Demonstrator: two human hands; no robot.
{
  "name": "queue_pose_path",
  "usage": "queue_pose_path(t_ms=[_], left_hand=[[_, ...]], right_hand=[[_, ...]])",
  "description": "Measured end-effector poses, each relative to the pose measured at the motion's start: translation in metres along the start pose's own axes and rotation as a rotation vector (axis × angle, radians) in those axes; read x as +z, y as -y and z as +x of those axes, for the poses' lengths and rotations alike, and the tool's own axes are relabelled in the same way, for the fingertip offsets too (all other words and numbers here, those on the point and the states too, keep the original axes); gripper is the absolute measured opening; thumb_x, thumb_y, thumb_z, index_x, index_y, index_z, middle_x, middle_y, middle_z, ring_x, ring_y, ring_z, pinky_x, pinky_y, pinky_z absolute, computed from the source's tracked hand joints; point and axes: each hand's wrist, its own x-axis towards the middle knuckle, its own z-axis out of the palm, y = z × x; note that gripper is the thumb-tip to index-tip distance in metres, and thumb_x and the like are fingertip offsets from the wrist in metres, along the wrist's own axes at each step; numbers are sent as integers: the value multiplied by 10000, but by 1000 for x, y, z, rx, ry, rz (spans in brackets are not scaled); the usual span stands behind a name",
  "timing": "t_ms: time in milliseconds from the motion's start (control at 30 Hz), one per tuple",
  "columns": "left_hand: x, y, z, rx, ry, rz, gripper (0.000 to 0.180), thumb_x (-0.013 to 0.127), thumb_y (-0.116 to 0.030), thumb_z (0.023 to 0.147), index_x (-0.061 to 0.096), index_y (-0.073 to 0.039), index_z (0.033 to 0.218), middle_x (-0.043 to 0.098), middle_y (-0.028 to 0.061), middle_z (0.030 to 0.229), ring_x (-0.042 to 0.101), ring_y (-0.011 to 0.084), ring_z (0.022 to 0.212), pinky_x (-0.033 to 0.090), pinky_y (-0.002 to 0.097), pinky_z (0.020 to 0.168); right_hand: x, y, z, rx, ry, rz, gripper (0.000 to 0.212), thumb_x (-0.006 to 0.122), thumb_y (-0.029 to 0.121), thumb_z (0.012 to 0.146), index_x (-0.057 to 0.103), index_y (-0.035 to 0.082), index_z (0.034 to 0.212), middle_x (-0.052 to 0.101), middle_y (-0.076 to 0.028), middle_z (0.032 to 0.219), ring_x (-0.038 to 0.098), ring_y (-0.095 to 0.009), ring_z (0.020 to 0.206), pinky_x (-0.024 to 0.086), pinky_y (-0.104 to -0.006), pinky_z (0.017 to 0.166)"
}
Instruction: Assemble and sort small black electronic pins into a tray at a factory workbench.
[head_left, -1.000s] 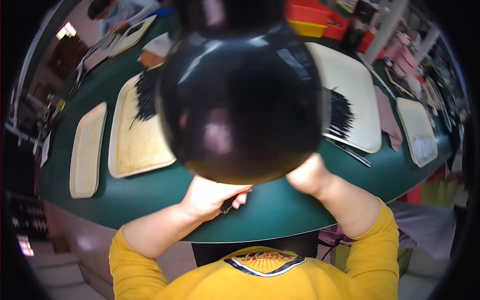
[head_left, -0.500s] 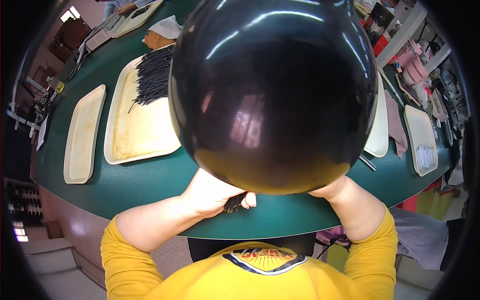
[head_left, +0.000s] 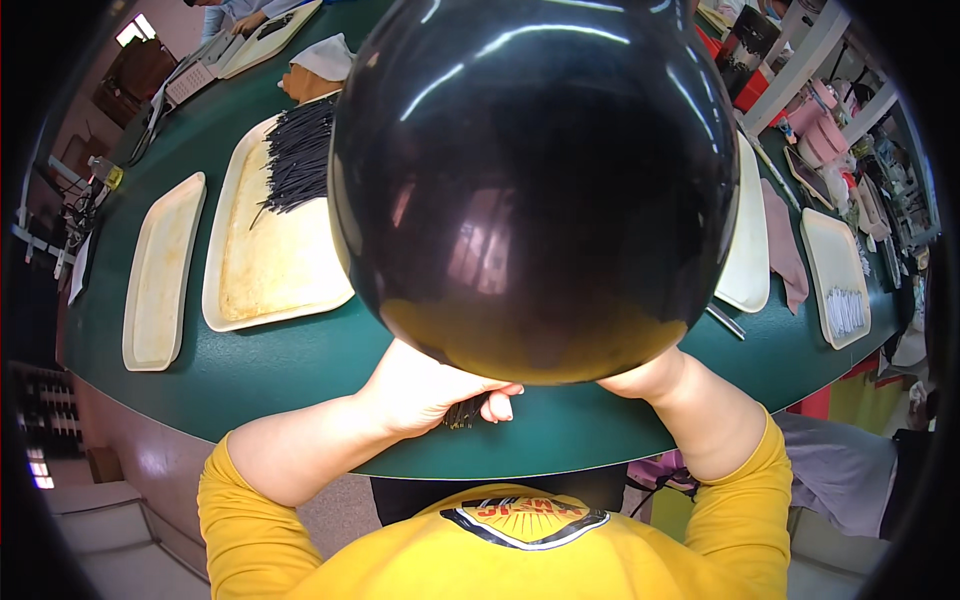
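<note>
A large glossy black dome (head_left: 535, 200) fills the middle of the view and hides most of both hands' work. Below its lower left edge, my left hand (head_left: 425, 392) is closed around a bundle of thin black wires (head_left: 465, 411), whose ends stick out between palm and fingertips. Its thumb and one fingertip show. Only the back and wrist of my right hand (head_left: 645, 378) come out from beneath the dome's lower right edge. Its fingers are hidden, as is anything in them. Both hands are over the green table (head_left: 570, 430), near its front edge.
Left of the dome, a cream tray (head_left: 270, 290) carries a heap of black wires (head_left: 302, 155); a narrower tray (head_left: 160, 280) lies beside it. On the right are a metal rod (head_left: 727, 322), a brownish cloth (head_left: 787, 250) and a tray (head_left: 848, 275) with small white pieces. Another person's hand (head_left: 250, 21) shows far left.
The dome and the table's things sit slightly further left in the picture. A bit more of my left thumb shows past the bundle; that hand keeps its hold.
</note>
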Motion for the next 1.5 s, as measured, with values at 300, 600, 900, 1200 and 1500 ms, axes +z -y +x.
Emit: queue_pose_path(t_ms=[300, 600, 900, 1200, 1500], left_hand=[[-6, 4, 3, -19, 76, -41, 121, 604, 36, 762, 575, 57, 877, 596, 134, 727, 607, 178, 581, 521, 273, 528], [0, 0, -1, -51, 51, 34, 83, 604, 34, 763, 578, 53, 840, 595, 124, 705, 609, 166, 573, 530, 273, 545], [-1, 3, 1, 36, 62, 97, 78, 612, 29, 758, 588, 49, 830, 606, 120, 725, 613, 164, 585, 527, 262, 569], [0, 1, -1, -44, 88, 88, 62, 598, 14, 775, 596, 54, 823, 615, 117, 712, 625, 176, 602, 531, 272, 579], [0, 3, 1, -66, 24, 50, 104, 595, -22, 793, 570, 60, 852, 608, 137, 693, 621, 171, 563, 534, 270, 539]], right_hand=[[-2, -12, -3, 37, -31, 329, 307, 387, -65, 805, 413, -70, 1111, 557, -196, 983, 590, -264, 874, 476, -350, 785], [-2, -8, 1, -135, 117, 112, 319, 579, 16, 793, 483, -54, 1089, 572, -150, 1011, 570, -198, 914, 460, -317, 808], [3, -5, 0, -63, 2, 72, 256, 630, -10, 739, 565, -56, 982, 621, -111, 901, 598, -136, 784, 476, -253, 733], [4, -11, -2, -22, -23, 27, 263, 606, -26, 725, 560, -60, 982, 618, -110, 921, 596, -137, 793, 475, -253, 740], [-1, -9, 1, -76, -39, 109, 290, 564, -51, 726, 533, -62, 1013, 598, -108, 942, 569, -151, 865, 451, -267, 767]])
